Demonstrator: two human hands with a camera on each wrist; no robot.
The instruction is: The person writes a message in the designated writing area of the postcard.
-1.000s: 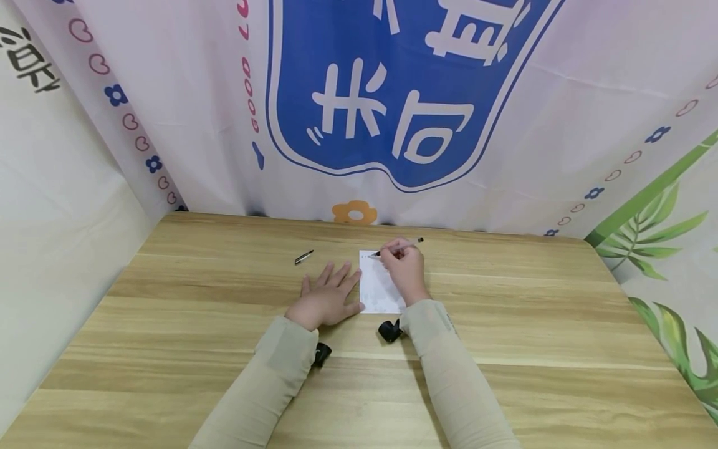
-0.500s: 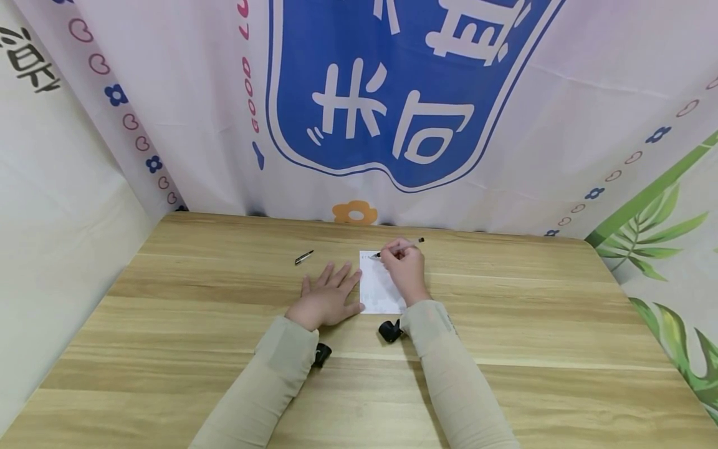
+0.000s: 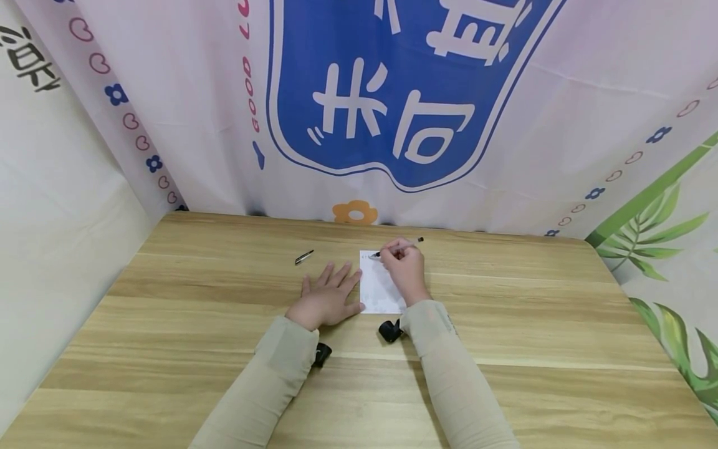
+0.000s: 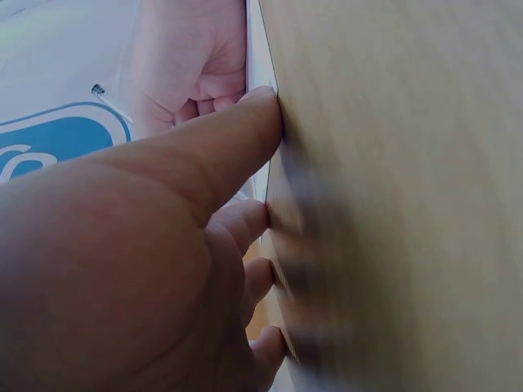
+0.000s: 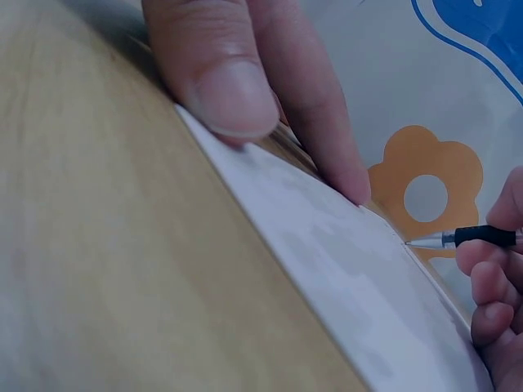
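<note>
A small white sheet of paper (image 3: 378,290) lies on the table, with a few tiny marks along its top edge. My right hand (image 3: 405,269) pinches a pen (image 3: 412,242) with a clear barrel and black grip. In the right wrist view the pen's tip (image 5: 417,242) meets the paper near its far edge. My left hand (image 3: 326,299) lies spread on the table at the paper's left side, its thumb and index fingertip touching that edge. A black-and-clear pen cap (image 3: 304,257) lies beyond the left hand.
The wooden table (image 3: 196,324) extends to both sides. A printed curtain (image 3: 224,168) hangs along its back edge. Black wrist-camera mounts (image 3: 389,331) sit at both cuffs, close to the tabletop.
</note>
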